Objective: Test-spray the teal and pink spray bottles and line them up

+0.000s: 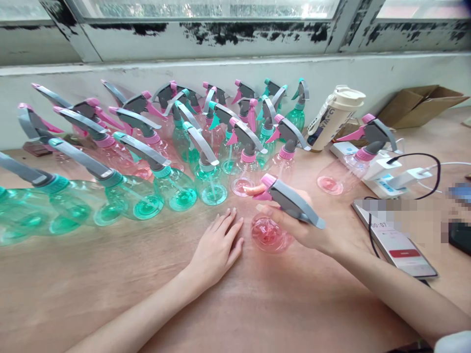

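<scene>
"Two hands in my feed, and one of them is busy. The right hand has its fingers round the neck of a pink spray bottle, index finger stretched out by the trigger."

"And the left hand?"

"Holding nothing. It lies on the worktop, palm down, fingers a little apart, near the bottle's body."

"Where's that bottle against the others?"

"Just in front of the group of spray bottles. Another pink-headed bottle stands apart to the right, beside the power strip. From this angle I can't tell whether the gripped one's base touches the worktop."

"What step would you call it?"

"Handling a single bottle, I'd judge, with the grip already made. I can't tell whether the trigger is being squeezed."

"And the next move?"

"From here, I'd say it calls for a firm hold at the neck, a light finger near the trigger, and care not to knock the front bottles. The left hand is free to steady the body."
</scene>
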The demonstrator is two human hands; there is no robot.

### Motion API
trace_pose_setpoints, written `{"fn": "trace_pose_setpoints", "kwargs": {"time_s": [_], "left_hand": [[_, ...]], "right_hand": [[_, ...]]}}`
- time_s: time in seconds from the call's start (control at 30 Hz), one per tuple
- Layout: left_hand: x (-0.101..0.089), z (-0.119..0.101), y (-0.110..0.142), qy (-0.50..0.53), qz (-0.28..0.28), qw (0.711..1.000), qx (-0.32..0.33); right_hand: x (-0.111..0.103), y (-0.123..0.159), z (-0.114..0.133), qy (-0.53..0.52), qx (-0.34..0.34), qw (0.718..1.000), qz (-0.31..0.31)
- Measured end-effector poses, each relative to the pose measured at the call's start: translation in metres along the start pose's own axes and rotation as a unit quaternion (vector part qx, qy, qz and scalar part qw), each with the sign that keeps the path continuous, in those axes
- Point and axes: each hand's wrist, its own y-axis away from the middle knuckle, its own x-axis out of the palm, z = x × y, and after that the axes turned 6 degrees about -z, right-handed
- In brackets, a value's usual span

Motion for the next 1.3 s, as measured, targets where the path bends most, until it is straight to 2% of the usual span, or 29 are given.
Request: {"fn": "trace_pose_setpoints", "kwargs": {"time_s": [0.1, 0.47, 0.7, 1.03, 1.17, 1.3], "left_hand": [[0.0, 0.0, 0.0, 0.006, -0.001, 1.0, -0.003], [0.0, 0.0, 0.0, 0.009, -0.005, 1.0, -0.002], [0.0, 0.0, 0.0, 0.013, -0.009, 1.0, -0.004], [0.001, 0.0, 0.001, 0.011, -0.011, 1.0, -0.001], [0.001, 0.0, 0.001, 0.014, -0.012, 1.0, -0.002], [0.001, 0.0, 0.001, 0.013, -0.012, 1.0, -0.002]], "right_hand": [[0.001, 0.003, -0.001, -0.002, 0.018, 1.0, -0.012], [0.003, 0.003, 0.0, -0.027, 0.013, 0.999, -0.019], [0.0, 0.002, -0.001, 0.043, 0.016, 0.998, -0.04], [0.003, 0.003, 0.005, 0.046, -0.014, 0.998, -0.052], [0.003, 0.004, 0.0, 0.042, -0.008, 0.998, -0.041], [0.003, 0.007, -0.005, 0.072, -0.012, 0.996, -0.059]]}}
